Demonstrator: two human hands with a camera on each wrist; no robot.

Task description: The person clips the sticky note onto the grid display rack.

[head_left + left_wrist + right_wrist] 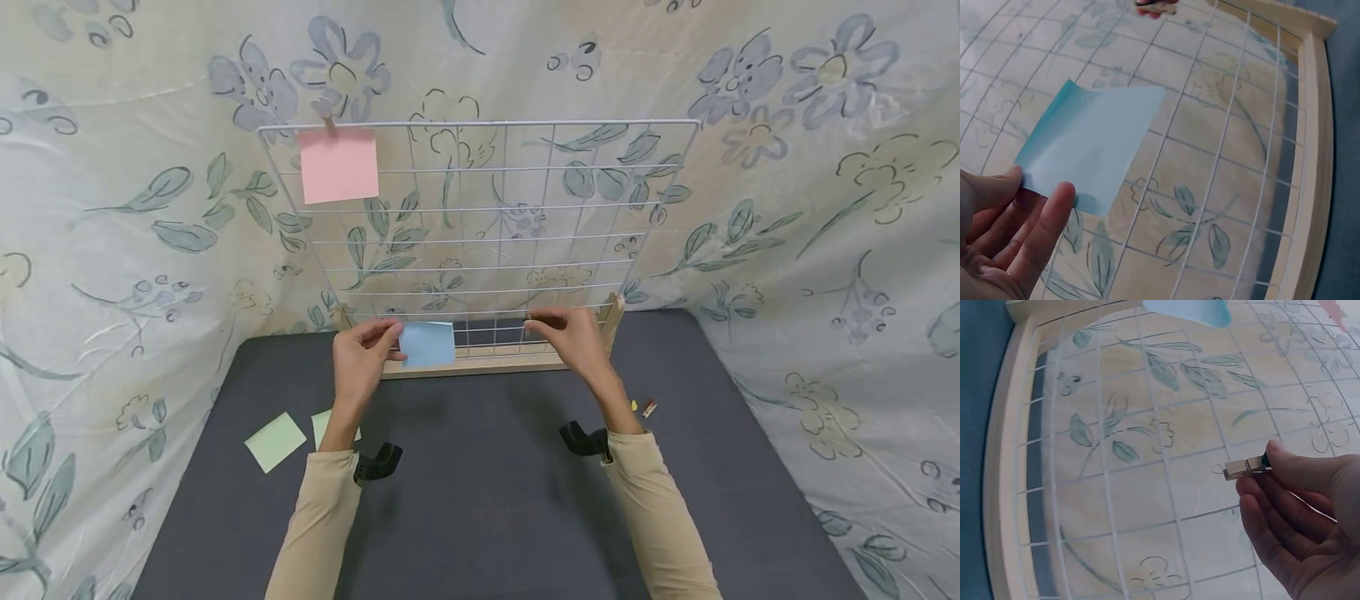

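Note:
My left hand (360, 358) pinches a light blue sheet of note paper (427, 344) by its left edge, in front of the low part of a white wire grid (480, 242). In the left wrist view thumb and fingers grip one corner side of the blue paper (1094, 144), whose far corner curls. Thumb and index finger of my right hand (573, 337) hold a small wooden clothespin (1245, 467), its jaws pointing away from the hand, close in front of the grid. A pink note (340, 167) hangs at the grid's top left under another clothespin (329, 125).
The grid stands in a wooden base (487, 362) on a dark table (480, 500). Left of my left forearm lies a green note (275, 442), with another green note (321, 423) partly behind the wrist. Small clothespins (649, 408) lie right of my right wrist. A floral cloth (825, 250) hangs behind.

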